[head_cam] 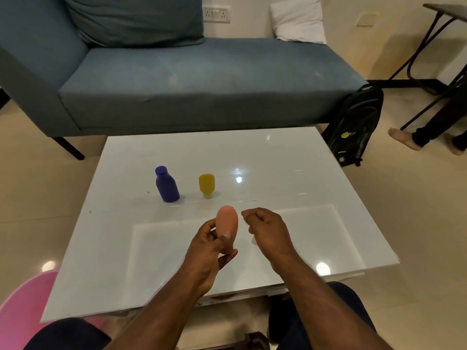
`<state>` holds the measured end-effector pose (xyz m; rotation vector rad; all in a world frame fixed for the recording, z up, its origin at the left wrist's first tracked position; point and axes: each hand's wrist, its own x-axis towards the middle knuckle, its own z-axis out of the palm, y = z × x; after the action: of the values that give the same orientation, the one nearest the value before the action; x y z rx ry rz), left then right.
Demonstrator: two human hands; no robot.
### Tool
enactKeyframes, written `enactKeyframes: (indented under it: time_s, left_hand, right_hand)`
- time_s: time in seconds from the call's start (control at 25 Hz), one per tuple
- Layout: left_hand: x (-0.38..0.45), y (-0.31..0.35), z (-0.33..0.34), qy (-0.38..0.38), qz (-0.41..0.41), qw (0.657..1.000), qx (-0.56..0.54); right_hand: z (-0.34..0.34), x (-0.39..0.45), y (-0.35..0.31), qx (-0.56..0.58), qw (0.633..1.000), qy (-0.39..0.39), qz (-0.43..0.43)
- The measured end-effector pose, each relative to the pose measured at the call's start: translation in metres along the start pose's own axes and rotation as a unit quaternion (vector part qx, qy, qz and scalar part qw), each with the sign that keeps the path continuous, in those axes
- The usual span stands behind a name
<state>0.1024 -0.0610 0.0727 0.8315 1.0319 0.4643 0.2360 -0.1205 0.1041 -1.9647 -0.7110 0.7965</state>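
The work in hand centres on the peach bottle (227, 221), which the left hand (212, 245) holds up above the near part of the white table (290, 157), rounded end uppermost. The thumb lies across the bottle's front, the fingers curl round its lower half, and its bottom end is hidden in the grip. The right hand (266, 229) hovers just beside it, apart from the bottle, with its fingers curled inward. A small pale piece (254, 240) shows at the underside of that hand and may be a clear cap. I cannot tell whether the fingers pinch it or whether it is only glare on the tabletop. Farther back on the table the blue bottle (166, 185) stands upright. Near it, the yellow bottle (206, 184) stands inverted on a clear cap. Judging from that row, the step looks like handling the peach bottle's cap end, either fitting or removing it, before the bottle goes to stand with the others. The next move calls for the right hand to close the short gap and meet the hidden lower end. The left hand must first turn or tip the bottle so that end is exposed, and must hold it steady, without squeezing its soft-looking body
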Motion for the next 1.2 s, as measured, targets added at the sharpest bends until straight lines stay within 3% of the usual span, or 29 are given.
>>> enactKeyframes:
  time_s: [0.12, 0.36, 0.48, 0.8, 1.2]
  left_hand:
    - [0.023, 0.0, 0.01, -0.018, 0.005, 0.999, 0.036]
    - [0.069, 0.001, 0.028, -0.021, 0.047, 0.99, 0.131]
    - [0.095, 0.003, 0.035, 0.017, 0.077, 0.983, 0.163]
    - [0.163, 0.019, 0.05, 0.079, 0.098, 0.976, 0.179]
    - [0.197, 0.022, 0.06, 0.097, 0.103, 0.975, 0.173]
  right_hand:
    - [0.001, 0.02, 0.009, -0.056, 0.998, -0.035, -0.025]
    - [-0.014, 0.062, 0.02, -0.131, 0.988, -0.027, -0.072]
    - [-0.015, 0.09, 0.026, -0.195, 0.976, -0.007, -0.093]
    - [-0.012, 0.16, 0.025, -0.273, 0.955, -0.004, -0.117]
    - [-0.007, 0.201, 0.035, -0.305, 0.946, -0.005, -0.114]
